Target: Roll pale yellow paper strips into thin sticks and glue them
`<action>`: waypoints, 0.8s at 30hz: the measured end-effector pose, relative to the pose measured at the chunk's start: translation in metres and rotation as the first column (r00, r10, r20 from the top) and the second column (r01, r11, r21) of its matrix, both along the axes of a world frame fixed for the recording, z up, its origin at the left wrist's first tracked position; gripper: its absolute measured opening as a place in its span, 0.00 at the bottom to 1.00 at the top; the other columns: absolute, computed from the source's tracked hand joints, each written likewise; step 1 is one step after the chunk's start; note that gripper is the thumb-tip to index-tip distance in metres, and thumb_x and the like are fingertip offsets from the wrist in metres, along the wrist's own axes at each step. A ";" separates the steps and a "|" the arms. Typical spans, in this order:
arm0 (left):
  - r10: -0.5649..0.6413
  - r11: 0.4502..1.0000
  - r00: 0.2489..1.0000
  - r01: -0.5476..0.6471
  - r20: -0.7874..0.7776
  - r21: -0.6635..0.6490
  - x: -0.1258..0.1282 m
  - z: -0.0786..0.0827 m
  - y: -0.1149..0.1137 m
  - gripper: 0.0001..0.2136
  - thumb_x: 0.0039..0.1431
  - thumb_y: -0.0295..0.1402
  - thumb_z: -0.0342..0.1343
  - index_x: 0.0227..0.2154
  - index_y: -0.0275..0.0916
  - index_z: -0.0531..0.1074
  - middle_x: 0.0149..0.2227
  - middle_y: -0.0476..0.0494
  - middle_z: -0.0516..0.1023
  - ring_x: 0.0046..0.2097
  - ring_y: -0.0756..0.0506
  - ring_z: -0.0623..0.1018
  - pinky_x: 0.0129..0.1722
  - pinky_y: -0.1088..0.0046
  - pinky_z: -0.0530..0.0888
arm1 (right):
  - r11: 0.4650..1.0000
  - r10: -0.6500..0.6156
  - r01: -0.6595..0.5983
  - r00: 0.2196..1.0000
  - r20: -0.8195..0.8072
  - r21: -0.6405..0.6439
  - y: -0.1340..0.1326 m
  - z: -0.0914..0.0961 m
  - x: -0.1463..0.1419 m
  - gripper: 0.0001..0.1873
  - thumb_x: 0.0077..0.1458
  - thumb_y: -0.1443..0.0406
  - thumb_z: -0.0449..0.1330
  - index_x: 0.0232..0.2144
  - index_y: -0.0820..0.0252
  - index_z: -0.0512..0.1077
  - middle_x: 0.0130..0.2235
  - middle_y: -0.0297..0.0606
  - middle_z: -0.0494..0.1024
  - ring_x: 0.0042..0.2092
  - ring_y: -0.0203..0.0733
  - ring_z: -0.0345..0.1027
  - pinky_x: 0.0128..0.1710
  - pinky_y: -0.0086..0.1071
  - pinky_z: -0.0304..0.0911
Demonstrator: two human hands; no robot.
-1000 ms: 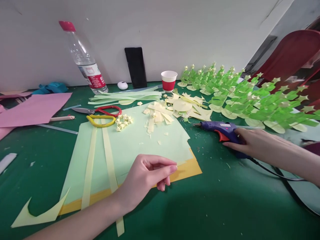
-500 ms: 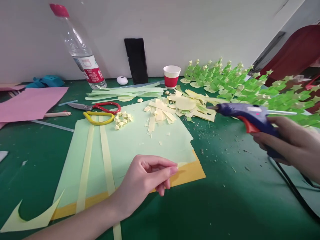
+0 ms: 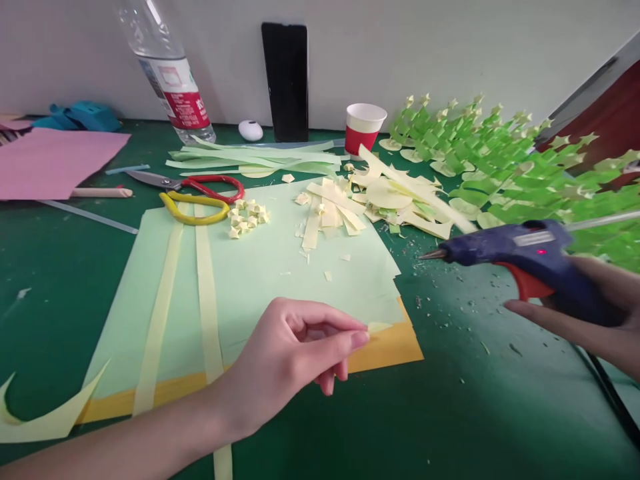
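Observation:
My left hand (image 3: 295, 353) pinches a small pale yellow paper piece (image 3: 377, 327) between thumb and forefinger, just above the light green paper sheets (image 3: 260, 273) stacked on an orange sheet (image 3: 395, 347). My right hand (image 3: 590, 313) grips a blue glue gun (image 3: 520, 257) with an orange trigger, held in the air, its nozzle pointing left toward the paper piece and its red light on. Its black cord (image 3: 610, 400) trails off to the lower right.
On the green table: red and yellow scissors (image 3: 200, 197), tiny folded paper stars (image 3: 247, 219), yellow strips and scraps (image 3: 350, 207), rows of green paper trees (image 3: 500, 160), a red cup (image 3: 364, 128), a water bottle (image 3: 165, 73), a black phone (image 3: 286, 73), pink paper (image 3: 50, 160).
My right hand lifted the glue gun off the table and brought it left and lower, nozzle toward my left hand. My left hand kept pinching the paper piece in place.

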State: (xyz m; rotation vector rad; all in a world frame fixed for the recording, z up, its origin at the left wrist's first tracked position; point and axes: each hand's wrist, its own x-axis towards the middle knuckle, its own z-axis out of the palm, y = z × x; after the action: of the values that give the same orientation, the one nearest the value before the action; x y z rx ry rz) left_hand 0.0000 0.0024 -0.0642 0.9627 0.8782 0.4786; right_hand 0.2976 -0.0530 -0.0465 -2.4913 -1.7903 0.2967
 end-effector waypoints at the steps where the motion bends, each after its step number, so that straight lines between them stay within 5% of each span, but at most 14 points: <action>1: 0.000 1.000 1.000 0.000 -0.005 -0.002 0.000 0.000 0.000 0.06 0.51 0.29 0.59 0.22 0.40 0.79 0.17 0.54 0.72 0.18 0.57 0.68 0.17 0.87 0.66 | 0.999 -0.034 0.034 0.999 -0.031 -0.016 0.003 0.002 -0.009 0.27 0.51 0.38 0.48 0.32 0.54 0.58 0.22 0.36 0.64 0.22 0.41 0.55 0.23 0.36 0.52; 4: 0.060 0.996 0.998 -0.058 -0.021 0.068 0.002 0.006 0.004 0.06 0.51 0.29 0.59 0.22 0.41 0.79 0.16 0.56 0.71 0.20 0.56 0.70 0.23 0.84 0.70 | 0.996 -0.079 0.076 0.993 -0.090 -0.037 0.011 0.005 -0.031 0.26 0.53 0.40 0.47 0.34 0.56 0.59 0.22 0.35 0.64 0.23 0.41 0.54 0.25 0.35 0.50; 8: 0.180 0.930 0.983 -0.183 0.041 0.319 0.021 0.022 0.028 0.07 0.51 0.28 0.58 0.21 0.42 0.78 0.15 0.59 0.70 0.24 0.55 0.72 0.46 0.76 0.72 | 0.996 -0.085 0.079 0.980 -0.182 -0.037 0.021 0.001 -0.037 0.23 0.48 0.43 0.53 0.30 0.57 0.61 0.17 0.32 0.58 0.20 0.38 0.49 0.23 0.32 0.43; 11: 0.231 0.866 0.961 -0.274 0.150 0.418 0.048 0.030 0.062 0.09 0.52 0.24 0.58 0.19 0.39 0.77 0.15 0.56 0.69 0.31 0.52 0.74 0.48 0.74 0.69 | 0.990 -0.139 0.133 0.969 -0.206 -0.045 0.031 -0.006 -0.031 0.30 0.37 0.37 0.53 0.28 0.56 0.61 0.15 0.30 0.56 0.18 0.38 0.50 0.20 0.32 0.43; 14: 0.224 0.878 0.951 -0.293 0.215 0.378 0.075 0.028 0.097 0.10 0.54 0.21 0.56 0.20 0.36 0.75 0.16 0.54 0.69 0.31 0.51 0.75 0.42 0.73 0.71 | 0.982 -0.187 0.178 0.955 -0.232 -0.062 0.039 -0.012 -0.027 0.36 0.27 0.34 0.49 0.27 0.56 0.62 0.15 0.31 0.58 0.17 0.40 0.51 0.17 0.32 0.46; 18: 0.188 0.895 0.966 -0.243 0.179 0.374 0.098 0.019 0.132 0.03 0.58 0.25 0.56 0.29 0.33 0.73 0.30 0.49 0.75 0.35 0.50 0.76 0.41 0.69 0.74 | 0.984 -0.178 0.172 0.949 -0.259 -0.045 0.042 -0.012 -0.027 0.32 0.33 0.37 0.49 0.27 0.57 0.63 0.16 0.32 0.60 0.18 0.39 0.52 0.19 0.31 0.45; 21: 0.139 0.914 0.985 -0.167 0.102 0.371 0.109 0.013 0.146 0.10 0.62 0.33 0.54 0.44 0.34 0.70 0.44 0.42 0.74 0.42 0.45 0.76 0.40 0.62 0.76 | 0.988 -0.156 0.151 0.948 -0.278 -0.042 0.042 -0.012 -0.029 0.30 0.34 0.38 0.50 0.26 0.57 0.64 0.17 0.33 0.63 0.18 0.39 0.53 0.19 0.31 0.46; 24: 0.113 0.923 0.993 -0.119 0.036 0.366 0.117 0.008 0.155 0.14 0.62 0.34 0.54 0.48 0.36 0.68 0.49 0.40 0.72 0.45 0.43 0.75 0.43 0.59 0.75 | 0.990 -0.137 0.136 0.951 -0.278 -0.023 0.042 -0.013 -0.025 0.29 0.35 0.38 0.50 0.25 0.57 0.65 0.17 0.33 0.63 0.18 0.38 0.53 0.18 0.30 0.47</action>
State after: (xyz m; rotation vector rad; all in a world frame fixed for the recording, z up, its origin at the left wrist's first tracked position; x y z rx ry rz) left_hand 0.1169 0.1569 -0.0565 1.2513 0.8513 0.7704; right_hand 0.2725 -0.0114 -0.0594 -2.4144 -1.5035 0.6080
